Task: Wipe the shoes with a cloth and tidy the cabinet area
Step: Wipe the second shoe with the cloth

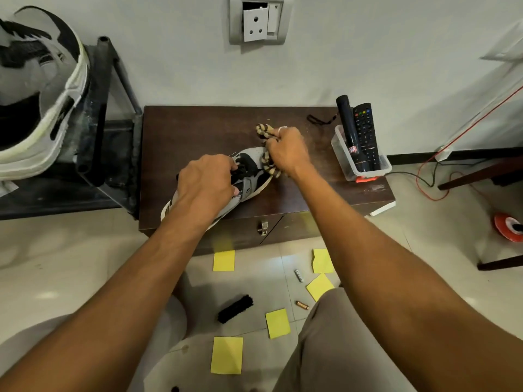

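Far left: a large white-and-black shoe (42,94) sits on a dark metal rack (96,108), close to the camera. Next to the rack stands a low dark wooden cabinet (198,128); its top is the working surface. Left hand (206,185): fingers curled down over the lace area of a grey-and-black shoe (249,162), grip closed round its upper, holding it on the surface. The shoe lies tilted, heel near the front edge, toe pointing up and right toward the wall. Striped tan-and-brown cloth (264,128): bunched, one end above the toe, the other end at the toe's right side, touching it. Right hand (285,151): grip clenched round the cloth, knuckles up, at the toe. On the floor tiles in front of the cabinet: yellow sticky notes (322,261) and a small battery (302,305). Right edge of the surface: a clear plastic container (343,154) holding a black torch (346,120) and a remote (366,131), both upright.
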The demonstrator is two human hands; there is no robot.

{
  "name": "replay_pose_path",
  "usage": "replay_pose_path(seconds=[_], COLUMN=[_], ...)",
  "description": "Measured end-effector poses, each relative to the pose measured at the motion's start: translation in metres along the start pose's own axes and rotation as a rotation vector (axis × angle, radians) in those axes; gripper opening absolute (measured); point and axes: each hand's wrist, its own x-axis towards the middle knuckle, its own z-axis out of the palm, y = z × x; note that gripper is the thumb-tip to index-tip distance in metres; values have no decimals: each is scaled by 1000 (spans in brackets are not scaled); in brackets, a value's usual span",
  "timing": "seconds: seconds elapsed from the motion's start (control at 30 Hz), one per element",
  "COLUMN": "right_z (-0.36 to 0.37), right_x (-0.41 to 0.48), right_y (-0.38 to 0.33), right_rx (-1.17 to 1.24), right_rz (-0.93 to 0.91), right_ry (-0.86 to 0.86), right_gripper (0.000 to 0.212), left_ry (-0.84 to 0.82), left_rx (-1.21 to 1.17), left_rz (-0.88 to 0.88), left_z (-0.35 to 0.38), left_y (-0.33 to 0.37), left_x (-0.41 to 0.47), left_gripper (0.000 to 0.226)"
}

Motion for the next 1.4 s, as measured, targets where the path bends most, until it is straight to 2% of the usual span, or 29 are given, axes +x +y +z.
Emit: replay_pose_path(seconds=[0.1,0.2,0.4,0.53,0.67,0.73,0.83,0.97,1.1,1.23,1.4], right_z=[-10,-19,-7,10,19,18,0,-30,-36,-24,-9], right_x=[11,7,-39,-68,-53,-34,-5,23,45,47,41], right_y=[5,13,34,47,48,46,31,0,-32,-59,-61], right_rx=[114,205,272,268,214,162,30,-77,-408,-582,-612], right_rz=[34,56,70,16,12,13,-47,-137,-255,-326,-469], right_ry=[-177,-238,-80,-5,76,62,-51,-394,-603,-685,-684], right_gripper=[23,23,18,25,28,27,27,30,34,35,34], left_ry=[10,6,0,-9,-22,-26,-27,-12,-12,-25,-16], left_rx=[11,59,83,114,129,132,140,154,170,178,203], left_rz=[-19,-55,-67,-20,16,25,24,19,-2,-28,-34], left_z=[2,5,9,7,3,3,4,8,11,15,15], left_y=[3,7,7,6,5,4,4,5,6,9,10], left_x=[0,2,4,4,1,1,3,5,6,6,5], left_gripper=[50,41,38,38,40,42,40,36,31,31,32])
